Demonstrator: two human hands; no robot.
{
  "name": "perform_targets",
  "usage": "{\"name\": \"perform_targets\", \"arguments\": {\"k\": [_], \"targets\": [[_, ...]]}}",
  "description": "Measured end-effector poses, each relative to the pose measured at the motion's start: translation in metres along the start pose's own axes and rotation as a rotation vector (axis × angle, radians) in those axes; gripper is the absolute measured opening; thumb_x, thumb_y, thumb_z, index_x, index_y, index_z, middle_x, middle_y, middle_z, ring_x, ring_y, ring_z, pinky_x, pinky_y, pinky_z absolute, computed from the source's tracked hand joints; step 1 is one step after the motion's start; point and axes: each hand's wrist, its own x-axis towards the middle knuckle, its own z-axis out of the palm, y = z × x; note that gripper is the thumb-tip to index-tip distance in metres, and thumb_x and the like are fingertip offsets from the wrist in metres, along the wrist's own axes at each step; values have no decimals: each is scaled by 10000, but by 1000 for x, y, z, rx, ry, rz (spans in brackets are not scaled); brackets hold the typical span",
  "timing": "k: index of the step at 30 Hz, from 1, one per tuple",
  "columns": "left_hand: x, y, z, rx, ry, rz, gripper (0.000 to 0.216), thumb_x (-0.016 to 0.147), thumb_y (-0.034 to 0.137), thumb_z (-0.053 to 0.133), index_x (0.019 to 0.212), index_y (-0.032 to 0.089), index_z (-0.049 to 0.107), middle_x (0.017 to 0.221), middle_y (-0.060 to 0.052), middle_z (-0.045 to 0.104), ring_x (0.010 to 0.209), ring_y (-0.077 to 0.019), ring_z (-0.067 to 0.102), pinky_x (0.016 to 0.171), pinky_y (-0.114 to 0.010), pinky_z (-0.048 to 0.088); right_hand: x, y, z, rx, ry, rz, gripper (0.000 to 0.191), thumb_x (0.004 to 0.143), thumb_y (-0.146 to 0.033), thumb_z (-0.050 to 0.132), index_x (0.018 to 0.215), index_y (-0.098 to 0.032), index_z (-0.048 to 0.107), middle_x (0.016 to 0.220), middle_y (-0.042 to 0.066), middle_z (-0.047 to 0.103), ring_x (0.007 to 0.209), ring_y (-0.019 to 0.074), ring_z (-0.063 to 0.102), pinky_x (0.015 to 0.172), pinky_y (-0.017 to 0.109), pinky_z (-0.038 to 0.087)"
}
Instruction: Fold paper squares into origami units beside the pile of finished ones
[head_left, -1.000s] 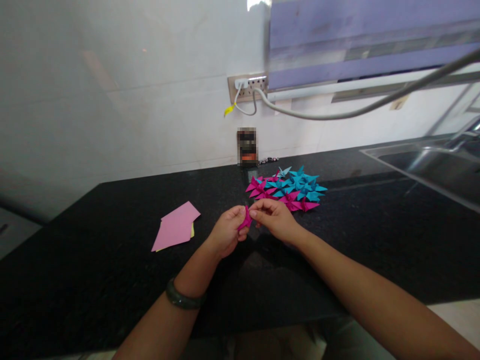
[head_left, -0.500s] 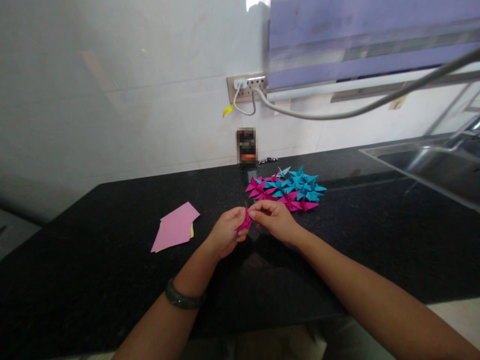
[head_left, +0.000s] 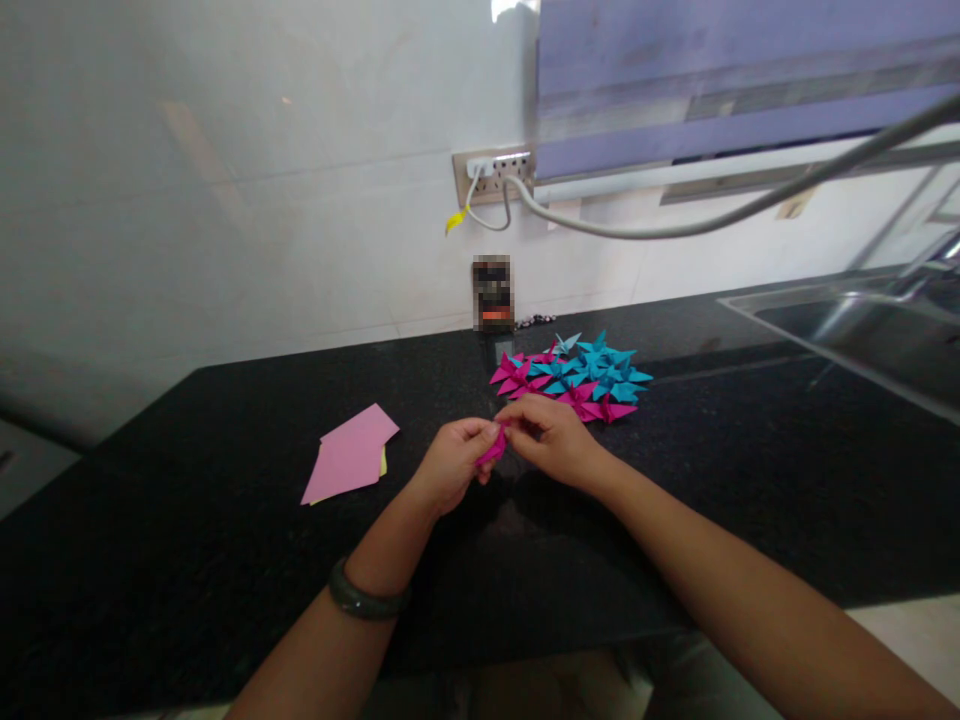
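Note:
A small folded piece of magenta paper [head_left: 493, 449] is held above the dark counter, in the middle of the view. My left hand [head_left: 454, 462] grips it between thumb and fingers. From the other side, my right hand [head_left: 551, 437] pinches its upper edge with thumb and forefinger. Part of the paper is hidden by the fingers, so its exact folds cannot be made out. Just beyond my right hand lies a cluster of paper cranes, magenta ones [head_left: 516, 375] at the left and front, blue ones [head_left: 600, 368] behind, and one pale crane [head_left: 568, 344].
Pink paper sheets [head_left: 352, 455] with a yellow edge beneath lie on the black counter [head_left: 247, 560] to the left. A blurred-out dark box [head_left: 493, 293] leans on the wall. A grey cable [head_left: 645, 235] hangs from the socket [head_left: 514, 175]. The sink [head_left: 847, 330] is at right.
My right hand's fingers have shifted slightly on the magenta paper's top edge, and the thumb has drawn back a little. The paper has turned slightly in my left hand. Everything else stays put.

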Motion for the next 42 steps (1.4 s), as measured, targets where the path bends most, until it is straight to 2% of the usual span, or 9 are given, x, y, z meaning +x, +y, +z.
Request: {"name": "perform_targets", "arguments": {"k": [5,10,15,21,27,32,42], "targets": [[0,0,-1,1,-6,-7,266,686,380,613,639,126,551,465,48,463,377,-44,397,365,-170,321,2,0,-6,-40,-26,-3,84,733,-99,520,740,-161,576,671,7,551,607,97,495,557,210,395],[0,0,0,-11,28,-6,263,656,370,649,667,114,588,489,39,493,385,-43,422,377,-170,345,2,0,-7,-19,-36,-29,85,744,-100,515,761,-160,574,693,13,559,628,101,507,573,214,405],[0,0,2,-134,73,-30,293,588,336,717,742,102,631,551,13,558,458,-62,494,461,-195,426,1,3,-5,-84,42,-94,70,736,-113,526,697,-158,563,647,11,548,588,101,494,543,217,381],[0,-1,5,-276,89,-37,310,528,266,766,765,96,661,593,-5,597,481,-54,510,484,-185,437,-1,-2,-2,-160,102,-140,101,747,-148,517,653,-168,547,613,18,546,572,112,497,543,235,378],[0,-1,5,-281,121,-11,271,537,278,758,707,96,650,542,15,563,445,-41,473,436,-164,408,-1,-7,-2,-185,51,-141,128,767,-168,492,653,-170,551,615,29,555,580,116,499,557,240,376],[-1,0,6,-243,153,30,271,530,289,757,681,99,637,521,23,547,434,-43,464,424,-168,390,-1,-7,-2,-306,17,-191,205,783,-158,461,585,-166,510,596,27,525,581,111,479,547,229,359],[1,-4,6,-104,231,106,244,561,303,730,667,110,624,503,26,531,441,-59,456,438,-190,369,-1,-8,-4,-453,-91,-266,250,836,-167,392,663,-151,573,654,51,529,631,126,465,570,234,348]]}}
